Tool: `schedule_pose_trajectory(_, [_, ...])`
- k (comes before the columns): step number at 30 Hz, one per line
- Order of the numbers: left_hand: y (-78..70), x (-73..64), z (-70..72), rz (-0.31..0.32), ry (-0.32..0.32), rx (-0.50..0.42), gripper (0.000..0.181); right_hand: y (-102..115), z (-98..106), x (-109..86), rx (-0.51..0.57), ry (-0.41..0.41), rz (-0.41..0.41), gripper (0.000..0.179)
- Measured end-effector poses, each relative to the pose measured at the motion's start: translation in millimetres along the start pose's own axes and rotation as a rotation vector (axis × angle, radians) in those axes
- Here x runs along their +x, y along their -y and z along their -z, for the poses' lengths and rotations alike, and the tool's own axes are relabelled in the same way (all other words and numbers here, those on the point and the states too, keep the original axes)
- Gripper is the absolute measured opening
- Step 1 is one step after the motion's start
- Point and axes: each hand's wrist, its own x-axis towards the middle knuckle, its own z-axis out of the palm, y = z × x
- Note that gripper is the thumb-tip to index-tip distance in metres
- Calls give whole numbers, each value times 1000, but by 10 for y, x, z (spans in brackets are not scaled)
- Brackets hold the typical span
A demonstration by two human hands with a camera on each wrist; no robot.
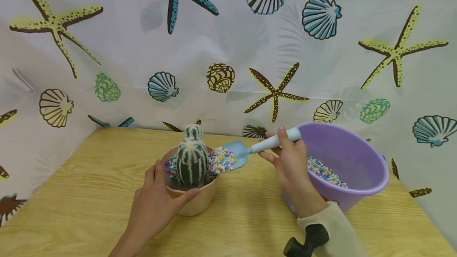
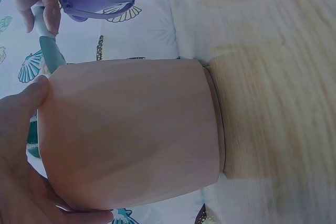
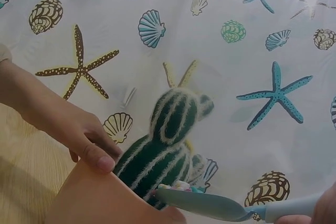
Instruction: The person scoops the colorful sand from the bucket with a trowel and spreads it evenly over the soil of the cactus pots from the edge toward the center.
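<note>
A peach-coloured flowerpot (image 1: pixel 200 201) holds a green cactus (image 1: pixel 192 162) with white fuzzy ridges. Multicoloured pebbles (image 1: pixel 171 169) lie in part of the pot around the plant. My left hand (image 1: pixel 153 203) grips the pot at its rim, thumb on the near side and fingers on the left. In my right hand (image 1: pixel 294 169) is a light blue trowel (image 1: pixel 273 142), held by its handle. A heap of coloured pebbles (image 1: pixel 222 160) rides on the blade, whose tip is over the pot's right rim beside the cactus. In the right wrist view, the trowel blade (image 3: pixel 210 204) looks nearly level.
To the right stands a purple bucket (image 1: pixel 357 158) with more coloured pebbles (image 1: pixel 326 173) inside; my right forearm passes in front of it. The wooden table (image 1: pixel 96 169) meets a white cloth (image 1: pixel 214 46) printed with shells and starfish.
</note>
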Motion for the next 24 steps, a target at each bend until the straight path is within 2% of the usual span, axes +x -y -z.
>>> schedule_pose_trajectory(12, [17, 4, 11, -24, 2, 11, 122, -82, -14, 19, -71, -3, 23, 19])
schedule_pose_trajectory(15, [47, 11, 32, -48, 9, 4, 119, -80, -18, 28, -85, 0, 23, 19])
schedule_pose_trajectory(24, [198, 96, 94, -129, 80, -117, 115, -25, -29, 18, -156, 54, 21, 24])
